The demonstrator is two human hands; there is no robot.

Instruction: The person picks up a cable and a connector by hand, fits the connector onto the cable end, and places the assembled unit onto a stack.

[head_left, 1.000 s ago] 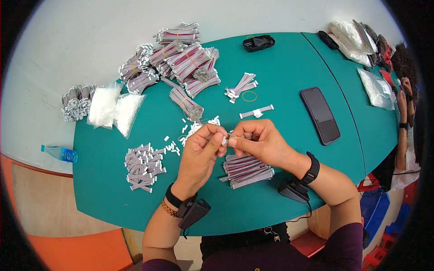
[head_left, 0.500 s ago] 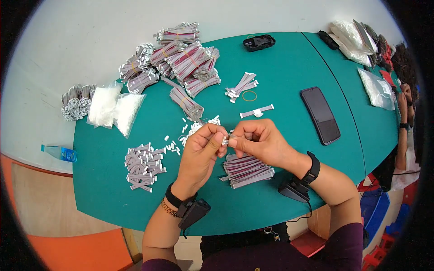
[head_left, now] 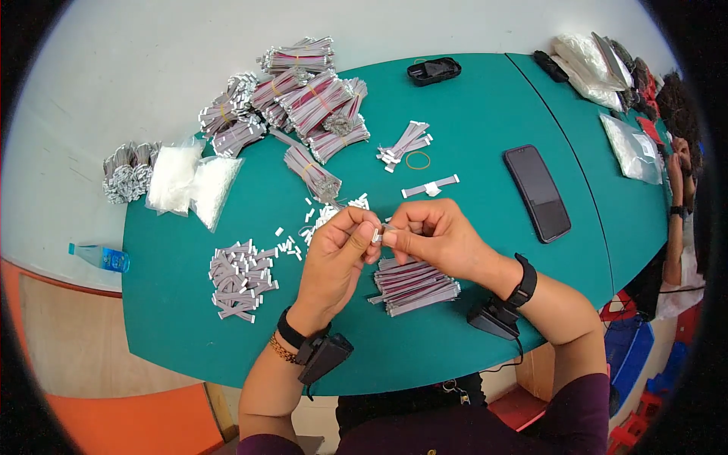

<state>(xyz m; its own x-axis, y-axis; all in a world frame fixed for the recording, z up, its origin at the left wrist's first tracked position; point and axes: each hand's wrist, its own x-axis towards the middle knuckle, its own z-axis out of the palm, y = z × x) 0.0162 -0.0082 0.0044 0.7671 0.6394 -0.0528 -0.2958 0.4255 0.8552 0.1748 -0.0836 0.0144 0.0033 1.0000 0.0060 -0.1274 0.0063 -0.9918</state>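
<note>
Both hands meet over the middle of the green table. My left hand (head_left: pixel 339 250) pinches a small white plug connector (head_left: pixel 377 236) between thumb and forefinger. At the connector's right side, my right hand (head_left: pixel 436 241) pinches a short grey ribbon cable, mostly hidden by the fingers. Whether the cable sits inside the connector cannot be made out. Beneath my right hand lies a stack of grey and dark-red ribbon cables (head_left: pixel 415 287). Loose white connectors (head_left: pixel 326 216) are scattered just beyond my left hand. Left of it is a pile of short cables with white ends (head_left: pixel 243 277).
Rubber-banded cable bundles (head_left: pixel 311 102) are heaped at the far left, beside clear bags of white parts (head_left: pixel 176 178). A phone (head_left: pixel 537 193) lies on the right. A few cables (head_left: pixel 406 144), a rubber band (head_left: pixel 418 160) and a black case (head_left: pixel 434 71) lie farther back. Another person's hands (head_left: pixel 679 159) show at far right.
</note>
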